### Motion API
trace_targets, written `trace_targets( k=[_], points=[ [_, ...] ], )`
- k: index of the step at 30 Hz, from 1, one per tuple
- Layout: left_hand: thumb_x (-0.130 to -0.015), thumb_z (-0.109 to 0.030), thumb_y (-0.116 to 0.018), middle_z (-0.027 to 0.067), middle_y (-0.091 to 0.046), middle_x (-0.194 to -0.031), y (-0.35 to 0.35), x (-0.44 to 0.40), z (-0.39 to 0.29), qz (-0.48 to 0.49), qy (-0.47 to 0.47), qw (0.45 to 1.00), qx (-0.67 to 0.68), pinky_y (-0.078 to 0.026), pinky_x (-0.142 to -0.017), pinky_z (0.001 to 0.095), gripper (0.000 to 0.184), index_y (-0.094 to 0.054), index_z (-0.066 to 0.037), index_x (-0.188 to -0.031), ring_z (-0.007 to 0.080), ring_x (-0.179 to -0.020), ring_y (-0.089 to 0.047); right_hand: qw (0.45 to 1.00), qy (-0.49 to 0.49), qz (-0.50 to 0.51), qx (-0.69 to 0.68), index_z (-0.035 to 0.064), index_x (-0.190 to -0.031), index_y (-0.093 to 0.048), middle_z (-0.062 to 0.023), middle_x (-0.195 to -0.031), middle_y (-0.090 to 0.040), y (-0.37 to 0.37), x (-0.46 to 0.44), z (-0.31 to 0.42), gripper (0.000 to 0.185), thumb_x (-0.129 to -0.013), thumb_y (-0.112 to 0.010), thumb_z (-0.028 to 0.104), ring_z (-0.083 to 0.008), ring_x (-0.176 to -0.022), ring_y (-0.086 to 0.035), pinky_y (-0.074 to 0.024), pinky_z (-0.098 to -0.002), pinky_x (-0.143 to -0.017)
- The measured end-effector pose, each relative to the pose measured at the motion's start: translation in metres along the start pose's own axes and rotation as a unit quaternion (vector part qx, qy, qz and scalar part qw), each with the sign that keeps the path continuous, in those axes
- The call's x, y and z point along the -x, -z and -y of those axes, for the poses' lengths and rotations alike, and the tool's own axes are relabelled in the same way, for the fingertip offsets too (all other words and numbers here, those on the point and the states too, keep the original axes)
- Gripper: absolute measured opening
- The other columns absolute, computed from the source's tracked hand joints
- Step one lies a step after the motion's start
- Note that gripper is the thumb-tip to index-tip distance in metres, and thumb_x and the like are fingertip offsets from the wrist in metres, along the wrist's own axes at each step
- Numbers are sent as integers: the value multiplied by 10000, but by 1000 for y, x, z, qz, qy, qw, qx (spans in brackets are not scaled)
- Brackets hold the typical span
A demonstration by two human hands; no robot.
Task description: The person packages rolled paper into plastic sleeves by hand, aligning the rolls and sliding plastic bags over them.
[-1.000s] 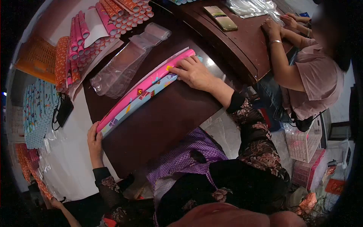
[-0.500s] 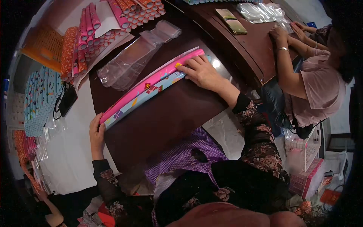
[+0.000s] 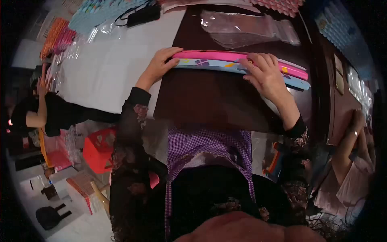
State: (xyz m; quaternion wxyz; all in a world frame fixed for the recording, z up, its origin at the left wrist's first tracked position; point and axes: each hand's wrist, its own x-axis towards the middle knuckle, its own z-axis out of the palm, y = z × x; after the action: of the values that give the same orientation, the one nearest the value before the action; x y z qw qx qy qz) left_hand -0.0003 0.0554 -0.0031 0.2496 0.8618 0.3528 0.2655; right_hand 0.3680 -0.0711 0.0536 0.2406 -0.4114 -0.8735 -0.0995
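Observation:
A pink roll (image 3: 296,71) and a light blue patterned roll (image 3: 217,65) lie side by side across the dark table. My left hand (image 3: 162,63) is closed round their left end, thumb on the near side and fingers behind. My right hand (image 3: 264,74) rests over the rolls right of their middle, with its fingers bent onto them and the right ends sticking out beyond it. Behind the rolls lie clear plastic sleeves (image 3: 246,27).
White sheeting (image 3: 117,68) covers the table's left part, with a black case (image 3: 143,16) at its back. Blue rolls (image 3: 94,14) are stacked back left. A red stool (image 3: 98,150) stands below left. One person's arm (image 3: 346,151) is at the right table; another person (image 3: 48,113) is at far left.
The view has swung to the left, so the rolls now appear nearly level. My right hand has moved along the rolls toward their middle. My left hand still holds the left end.

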Motion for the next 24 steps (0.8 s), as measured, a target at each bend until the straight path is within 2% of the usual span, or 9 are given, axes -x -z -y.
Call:
trace_targets(
  k=[2, 5, 8, 13, 18, 20, 24],
  points=[
    [-937, -290, -585, 120, -612, -1280, 3, -2, -7, 24, -3, 1000, -4, -385, -1045, 394, 411, -602, -69, -1283, 304, -1161, -547, 1000, 26, 9, -14, 85, -1216, -604, -108, -1195, -567, -13, -17, 10, 505, -743, -756, 180, -292, -1098, -531, -412, -428, -938],
    [-940, -335, -587, 119, -617, -1272, 2, 0, -7, 7, -3, 1000, -7, -395, -1034, 397, 427, -606, -75, -1279, 303, -1138, -551, 999, 45, 23, -10, 75, -1209, -603, -103, -1172, -567, -38, -30, 15, 514, -735, -763, 192, -282, -1082, -534, -417, -418, -932],
    [-953, -376, -563, 133, -619, -1270, 2, -1, -4, 15, -8, 1000, 0, -397, -1031, 404, 449, -603, -70, -1279, 304, -1151, -552, 997, 43, 58, -13, 66, -1194, -604, -94, -1100, -577, -48, -32, 12, 499, -735, -759, 186, -274, -1038, -547, -422, -413, -924],
    [-964, -413, -530, 137, -623, -1271, 3, -2, 1, 21, -24, 999, -16, -396, -1032, 408, 472, -602, -64, -1274, 301, -1168, -557, 997, 74, 18, 15, 19, -1156, -604, -99, -995, -584, -60, -30, 8, 417, -770, -716, 132, -272, -944, -569, -449, -402, -868],
    [-963, -451, -522, 122, -617, -1285, 0, 0, -1, 20, -22, 1000, -1, -367, -1056, 408, 500, -596, -79, -1288, 302, -1186, -543, 998, 44, 32, 24, 25, -1169, -600, -122, -1059, -570, -68, -29, 12, 412, -779, -701, 104, -304, -982, -561, -452, -426, -894],
    [-920, -393, -593, 106, -659, -1203, -2, 0, -2, -39, -63, 996, -51, -436, -952, 399, 452, -619, -80, -1246, 316, -1067, -608, 998, 35, 37, 27, 23, -1174, -598, -124, -1063, -565, -68, -29, 12, 411, -784, -697, 107, -309, -986, -561, -458, -429, -892],
    [-870, -444, -653, 97, -645, -1235, 0, -1, -1, -20, -73, 996, -49, -413, -984, 394, 532, -608, -96, -1270, 303, -1109, -584, 998, 22, 45, 38, 18, -1207, -574, -129, -1070, -561, -72, -29, 14, 420, -810, -672, 115, -315, -995, -561, -476, -429, -860]
  ],
)
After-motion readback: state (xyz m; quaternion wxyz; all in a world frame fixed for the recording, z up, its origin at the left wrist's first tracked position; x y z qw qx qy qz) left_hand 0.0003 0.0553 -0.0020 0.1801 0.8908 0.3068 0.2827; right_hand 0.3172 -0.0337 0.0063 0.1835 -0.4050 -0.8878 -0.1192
